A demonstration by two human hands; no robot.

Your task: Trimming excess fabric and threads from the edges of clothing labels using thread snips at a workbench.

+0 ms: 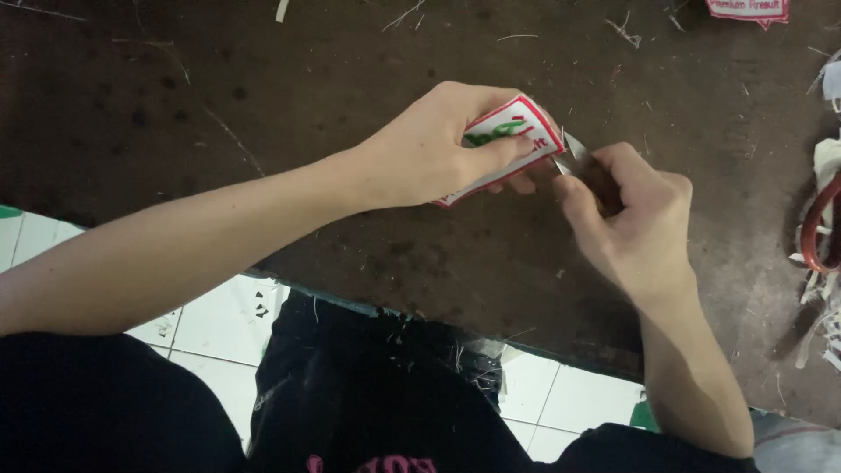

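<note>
We see our left hand pinching a white embroidered patch with a red border and green lettering above the middle of a dark brown, scuffed worktable, thumb on its face and fingers curled behind, so the patch sits tilted with its right corner free. Our right hand is closed around a small metal cutting tool, whose bright tips meet the patch's right edge; the handle is hidden in our fist, so we cannot tell its exact kind. The two hands are almost touching at that edge. The table's near edge runs on a slant from left to right just below our forearms, with white floor tiles and our dark trousers beneath it. To the left and far side, the tabletop lies open apart from thin thread scraps and white trimmings. At the far right corner lies a second red-bordered patch, cut off by the frame, and on the right edge a heap of white fabric offcuts with a reddish curved handle, well apart from our right hand.
</note>
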